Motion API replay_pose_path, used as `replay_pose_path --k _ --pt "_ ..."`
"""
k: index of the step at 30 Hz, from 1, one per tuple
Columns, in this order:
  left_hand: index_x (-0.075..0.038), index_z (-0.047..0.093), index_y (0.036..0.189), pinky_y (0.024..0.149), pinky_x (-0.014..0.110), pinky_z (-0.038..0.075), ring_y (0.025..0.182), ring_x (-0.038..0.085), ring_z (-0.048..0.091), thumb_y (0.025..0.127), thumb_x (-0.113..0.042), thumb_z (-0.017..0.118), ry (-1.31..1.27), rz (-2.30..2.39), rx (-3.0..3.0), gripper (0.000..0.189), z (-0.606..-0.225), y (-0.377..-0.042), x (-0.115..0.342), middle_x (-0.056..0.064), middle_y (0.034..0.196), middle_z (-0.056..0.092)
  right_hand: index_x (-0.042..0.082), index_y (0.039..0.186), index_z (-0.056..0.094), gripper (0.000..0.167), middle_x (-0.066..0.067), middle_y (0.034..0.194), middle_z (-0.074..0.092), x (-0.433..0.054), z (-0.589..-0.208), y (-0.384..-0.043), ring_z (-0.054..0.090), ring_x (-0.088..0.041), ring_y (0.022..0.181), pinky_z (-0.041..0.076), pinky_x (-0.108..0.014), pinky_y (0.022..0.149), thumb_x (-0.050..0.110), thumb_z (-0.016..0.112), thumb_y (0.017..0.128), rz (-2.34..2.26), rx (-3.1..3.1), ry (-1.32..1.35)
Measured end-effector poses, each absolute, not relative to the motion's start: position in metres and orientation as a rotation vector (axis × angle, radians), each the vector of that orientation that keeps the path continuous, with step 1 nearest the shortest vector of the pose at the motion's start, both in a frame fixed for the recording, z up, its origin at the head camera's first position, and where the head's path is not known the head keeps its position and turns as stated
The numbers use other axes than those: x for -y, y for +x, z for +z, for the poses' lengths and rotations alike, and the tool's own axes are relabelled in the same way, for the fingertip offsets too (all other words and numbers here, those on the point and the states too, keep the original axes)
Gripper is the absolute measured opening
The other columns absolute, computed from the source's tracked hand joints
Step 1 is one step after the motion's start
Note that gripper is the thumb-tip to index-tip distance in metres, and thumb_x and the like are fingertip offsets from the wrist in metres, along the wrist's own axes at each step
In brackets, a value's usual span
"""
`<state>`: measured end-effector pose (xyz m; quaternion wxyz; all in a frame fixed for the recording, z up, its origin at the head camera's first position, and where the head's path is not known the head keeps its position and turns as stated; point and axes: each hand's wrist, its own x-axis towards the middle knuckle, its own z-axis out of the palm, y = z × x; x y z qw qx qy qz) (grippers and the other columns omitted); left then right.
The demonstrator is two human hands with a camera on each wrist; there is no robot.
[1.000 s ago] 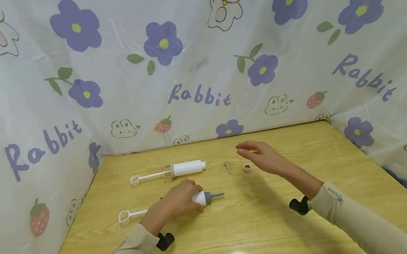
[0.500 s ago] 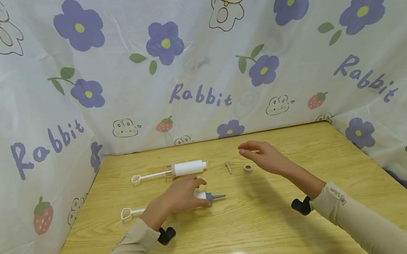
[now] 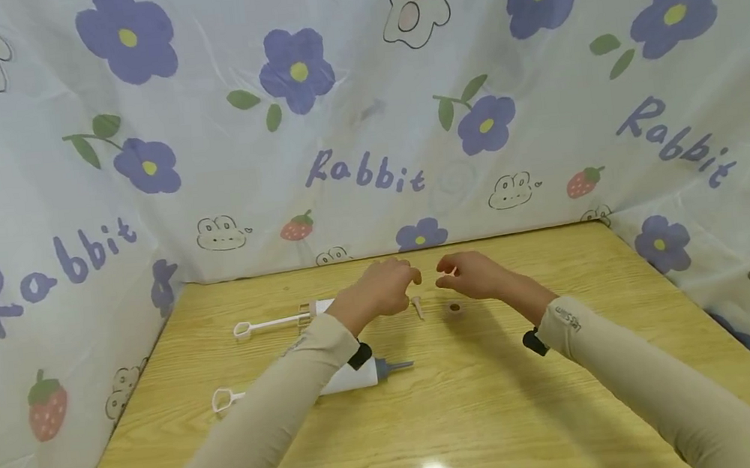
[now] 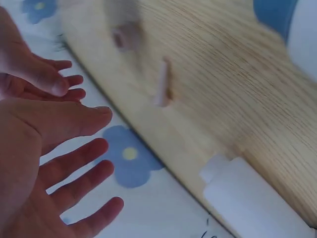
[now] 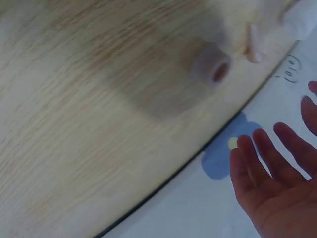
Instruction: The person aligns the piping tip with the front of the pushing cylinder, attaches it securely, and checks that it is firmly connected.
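My left hand [image 3: 380,288] hovers over the far part of the table, fingers loosely bent and holding nothing. Facing it, a short gap away, is my right hand [image 3: 481,275], also without anything in it. Below and between them lie a small beige tapered nozzle [image 3: 418,308] and a beige ring-shaped cap [image 3: 454,309]. A white plunger syringe [image 3: 275,323] lies partly hidden under my left hand and wrist; its barrel [image 4: 252,198] shows in the left wrist view. Nearer, a second plunger syringe [image 3: 355,377] with a grey-blue nozzle [image 3: 394,367] lies partly behind my left forearm.
The wooden table [image 3: 501,418] ends at a patterned cloth backdrop [image 3: 362,99] with flowers and rabbits, which also hangs along both sides. Each wrist carries a small black camera, such as the right one [image 3: 534,341].
My left hand has come off the nearer syringe and moved forward and right, near the beige nozzle. My right hand has shifted only slightly. The nearer syringe stays on the table.
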<state>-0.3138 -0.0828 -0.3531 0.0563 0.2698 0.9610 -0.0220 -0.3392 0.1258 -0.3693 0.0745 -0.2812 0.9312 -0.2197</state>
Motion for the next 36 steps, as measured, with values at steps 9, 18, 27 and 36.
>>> replay_pose_path --k 9,18,27,36 --pt "-0.016 0.069 0.130 0.108 0.049 0.049 0.120 0.026 0.064 0.103 -0.021 0.064 0.872 -0.214 -2.809 0.028 -0.385 -0.338 0.054 0.004 0.130 0.067 -0.004 0.126 0.067 0.033 -0.023 0.123 0.070 -0.119 -0.393 -0.360 0.068 -0.037 0.111 0.057 -0.048 0.094 0.016 0.065 0.100 -0.397 -2.643 -0.880" --pt "-0.015 0.068 0.127 0.096 0.038 0.056 0.108 0.023 0.067 0.107 -0.021 0.057 0.860 -0.360 -2.793 0.023 -0.402 -0.349 0.046 0.005 0.121 0.067 0.001 0.114 0.069 0.029 -0.015 0.111 0.072 -0.125 -0.399 -0.369 0.068 -0.027 0.098 0.056 -0.041 0.086 0.018 0.076 0.091 -0.386 -2.598 -0.801" --pt "-0.015 0.070 0.128 0.097 0.038 0.057 0.113 0.022 0.067 0.102 -0.031 0.066 0.840 -0.364 -2.806 0.030 -0.401 -0.345 0.048 0.005 0.124 0.067 0.000 0.110 0.075 0.021 -0.015 0.108 0.075 -0.128 -0.396 -0.361 0.070 -0.026 0.094 0.058 -0.040 0.084 0.012 0.071 0.093 -0.346 -2.610 -0.849" --pt "-0.013 0.070 0.109 0.082 0.034 0.054 0.096 0.021 0.062 0.106 -0.024 0.061 0.856 -0.271 -2.847 0.015 -0.390 -0.332 0.061 0.005 0.111 0.066 0.015 0.063 0.051 0.036 0.007 0.057 0.033 -0.134 -0.392 -0.343 0.024 -0.008 0.055 0.025 -0.024 0.054 0.002 0.064 0.094 -0.378 -2.577 -0.930"
